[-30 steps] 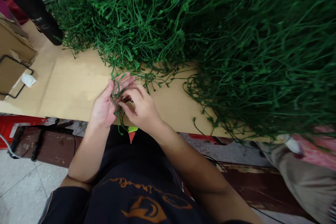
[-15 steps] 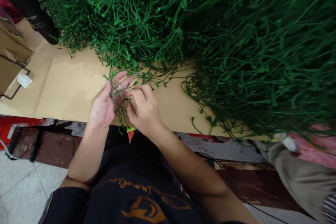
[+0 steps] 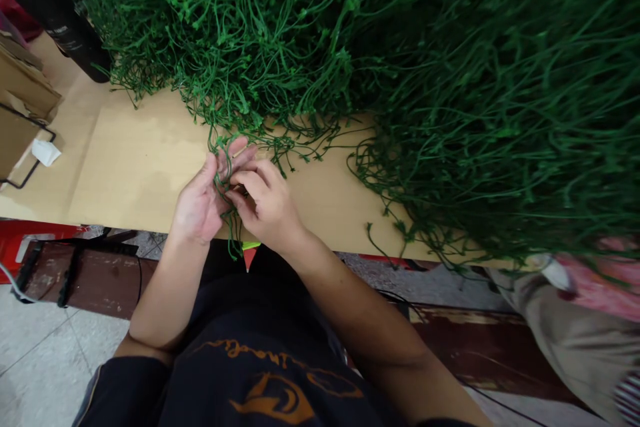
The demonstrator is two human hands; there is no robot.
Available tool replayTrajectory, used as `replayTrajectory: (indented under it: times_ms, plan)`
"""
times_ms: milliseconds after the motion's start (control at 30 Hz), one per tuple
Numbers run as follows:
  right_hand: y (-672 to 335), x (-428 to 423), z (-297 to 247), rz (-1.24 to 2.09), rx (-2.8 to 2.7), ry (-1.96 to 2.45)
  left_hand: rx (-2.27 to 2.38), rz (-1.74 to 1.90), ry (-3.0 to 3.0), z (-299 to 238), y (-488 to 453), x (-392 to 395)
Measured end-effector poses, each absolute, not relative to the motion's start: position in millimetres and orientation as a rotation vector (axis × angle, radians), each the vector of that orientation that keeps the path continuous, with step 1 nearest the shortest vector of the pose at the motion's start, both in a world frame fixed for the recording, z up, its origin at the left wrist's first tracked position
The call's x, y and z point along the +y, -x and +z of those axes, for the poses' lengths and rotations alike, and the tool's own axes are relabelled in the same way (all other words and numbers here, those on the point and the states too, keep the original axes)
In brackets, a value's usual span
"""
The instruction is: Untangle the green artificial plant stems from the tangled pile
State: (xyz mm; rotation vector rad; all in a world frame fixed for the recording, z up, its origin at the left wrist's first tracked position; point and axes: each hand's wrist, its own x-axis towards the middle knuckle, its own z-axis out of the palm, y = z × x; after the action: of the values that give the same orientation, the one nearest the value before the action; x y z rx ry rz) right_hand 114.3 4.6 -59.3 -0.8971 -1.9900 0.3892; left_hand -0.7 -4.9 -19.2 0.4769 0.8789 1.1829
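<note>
Several thin, wiry green stems [image 3: 231,232] between fingers [image 3: 249,179]

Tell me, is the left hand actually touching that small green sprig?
Touching. In the head view the sprig runs between the thumb and fingers of the left hand, no gap showing.

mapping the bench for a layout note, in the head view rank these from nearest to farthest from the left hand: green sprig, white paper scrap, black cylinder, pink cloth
1. green sprig: held in the left hand itself, at the table's near edge.
2. white paper scrap, far left, and black cylinder, back left: too close to call.
3. pink cloth: far right, below the table edge.
</note>
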Motion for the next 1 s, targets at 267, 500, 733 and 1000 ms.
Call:
replayTrajectory:
  times_ms: [267,500,733,1000]
  plan:
    - [-110,6,-61,0.149,-2.099,0.908,0.841,1.203,-0.455,-21,0,-4]
    - [-114,-1,-52,0.295,-2.028,0.856,0.820,1.198,-0.447,-25,-1,-2]
    - [-118,-7,-48,0.651,-2.332,0.831,0.868,1.203,-0.362,-31,2,2]
    - [-131,-12,-37,0.767,-2.345,0.542,0.988,1.159,-0.210,-25,-8,0]
